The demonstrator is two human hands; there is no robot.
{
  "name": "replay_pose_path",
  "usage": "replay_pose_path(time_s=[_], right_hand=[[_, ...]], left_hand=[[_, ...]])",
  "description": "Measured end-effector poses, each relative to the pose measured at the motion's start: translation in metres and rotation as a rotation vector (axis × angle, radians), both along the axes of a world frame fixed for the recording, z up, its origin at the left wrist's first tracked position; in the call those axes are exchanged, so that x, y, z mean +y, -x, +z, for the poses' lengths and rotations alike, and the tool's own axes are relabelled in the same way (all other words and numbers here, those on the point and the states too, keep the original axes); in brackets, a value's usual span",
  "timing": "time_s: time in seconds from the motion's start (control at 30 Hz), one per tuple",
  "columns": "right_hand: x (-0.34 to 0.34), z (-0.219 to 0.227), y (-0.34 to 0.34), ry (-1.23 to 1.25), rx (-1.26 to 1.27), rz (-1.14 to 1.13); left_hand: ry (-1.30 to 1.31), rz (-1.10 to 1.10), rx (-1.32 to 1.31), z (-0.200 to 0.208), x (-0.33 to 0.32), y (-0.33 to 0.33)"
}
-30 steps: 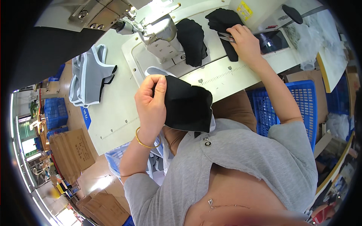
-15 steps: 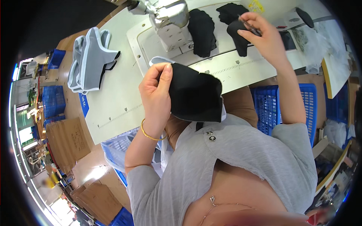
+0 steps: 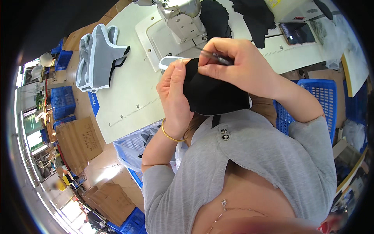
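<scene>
My left hand [image 3: 174,93] pinches the upper left edge of a black fabric piece [image 3: 218,95] between thumb and fingers. A white-bound edge [image 3: 171,61] shows behind that hand, seemingly part of the same work. Over the top of the cloth, my right hand [image 3: 245,66] is closed round a small dark pointed tool [image 3: 223,59]. Its tip points left toward the left thumb, blurred; whether it touches the cloth I cannot tell. The cloth hangs in front of my body, at the table's near edge.
Behind my hands stands a sewing machine [image 3: 183,24] on the white table [image 3: 136,91]. Grey garments with white binding [image 3: 100,58] lie at the left. Black fabric pieces [image 3: 255,19] and a phone [image 3: 297,32] lie right of the machine. Blue baskets [image 3: 325,91] flank my lap.
My right hand has come down and left with the dark tool, from above the black pieces to the cloth at my left hand. The view has shifted slightly; my left hand still grips the cloth.
</scene>
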State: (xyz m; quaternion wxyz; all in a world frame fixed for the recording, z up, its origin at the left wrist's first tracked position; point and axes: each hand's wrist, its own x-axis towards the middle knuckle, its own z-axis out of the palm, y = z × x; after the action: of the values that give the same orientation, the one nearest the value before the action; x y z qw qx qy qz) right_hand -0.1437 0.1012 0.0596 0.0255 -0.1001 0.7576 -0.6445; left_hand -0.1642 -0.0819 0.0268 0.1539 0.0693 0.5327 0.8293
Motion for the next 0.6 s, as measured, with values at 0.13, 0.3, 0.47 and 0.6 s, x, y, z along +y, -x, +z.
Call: replay_pose_path(time_s=[0.13, 0.3, 0.47, 0.6], right_hand=[[-0.0019, 0.0051, -0.0045, 0.021, 0.177, 0.058], [0.0029, 0.0051, 0.0004, 0.003, -0.214, 0.000], [0.0015, 0.0066, 0.0026, -0.040, -0.205, -0.001], [-0.0012, 0.0019, 0.0023, -0.111, -0.078, -0.011]], left_hand=[[-0.027, 0.054, -0.049, -0.0062, -0.0030, 0.0013], [-0.059, 0.076, -0.154, -0.0056, -0.0025, 0.0025], [-0.043, 0.024, -0.116, -0.0074, -0.0084, 0.0027], [0.025, 0.056, -0.044, -0.0031, -0.0032, 0.0000]])
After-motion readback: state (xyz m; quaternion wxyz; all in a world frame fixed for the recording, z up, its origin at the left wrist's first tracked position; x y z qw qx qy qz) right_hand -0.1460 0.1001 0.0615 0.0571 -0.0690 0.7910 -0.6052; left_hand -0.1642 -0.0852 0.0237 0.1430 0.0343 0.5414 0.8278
